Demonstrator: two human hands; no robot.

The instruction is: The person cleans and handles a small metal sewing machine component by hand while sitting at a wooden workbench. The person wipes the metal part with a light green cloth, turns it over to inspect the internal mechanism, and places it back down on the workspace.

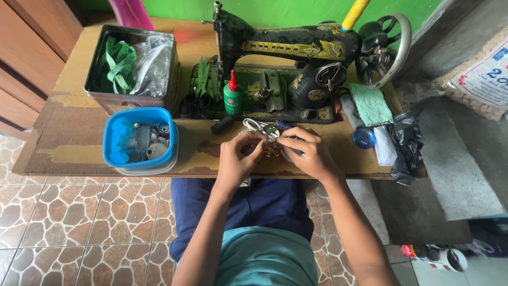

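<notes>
Two bare hands meet at the front middle of a worn wooden bench [79, 151], which stands on a floor of brown stone-pattern tiles [63, 222] before a green wall [286, 9]. At far left, wooden panelling [26, 53] runs close beside the bench's left end. On the bench's left part sits a square metal tin [114, 98] holding a green measuring tape [120, 63] and crumpled clear plastic, and just in front of it a blue plastic tub [119, 135] of small metal parts reaches the front edge. Green-handled scissors [202, 85] and a green oil bottle with a red tip [232, 95] lie on the base of a black sewing machine [296, 53] filling the back middle. The left hand [235, 159] and right hand [309, 153] each have the grip narrowed, pinching a small metal part [271, 132] with white cord, held between them just above the front edge; small brass-coloured pieces [272, 152] lie under it. Bare wood shows between tub and hands. To the right lie a teal cloth [370, 103], a blue lid [364, 136] and a black plastic bag [406, 145] at the bench's right end, with grey concrete steps [455, 159] alongside.
</notes>
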